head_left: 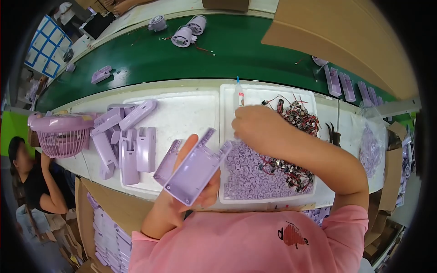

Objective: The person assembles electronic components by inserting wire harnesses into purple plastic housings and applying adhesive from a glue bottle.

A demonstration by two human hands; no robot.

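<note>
My left hand (207, 193) is closed around a light purple plastic shell (193, 170), tilted with its hollow inner side up. Just beside it is a second purple shell (166, 163); whether it rests on the tray or touches my hand I cannot tell. My right hand (255, 125) hovers over a white foam tray (224, 200), fingers drawn together; what they pinch, if anything, is hidden. Directly beyond those fingers is a small clear bottle (240, 96) with a blue tip, its lower end covered. The tray contains many small purple plastic pieces (248, 175) and a heap of wired components (298, 118).
Purple housings (129, 154) are piled on the left, beside a purple basket (63, 136). Pliers (336, 135) lie right of the tray. Motor-like units (183, 36) sit on the green belt (241, 50). Cardboard (337, 41) overhangs the far right. A person (45, 186) sits at left.
</note>
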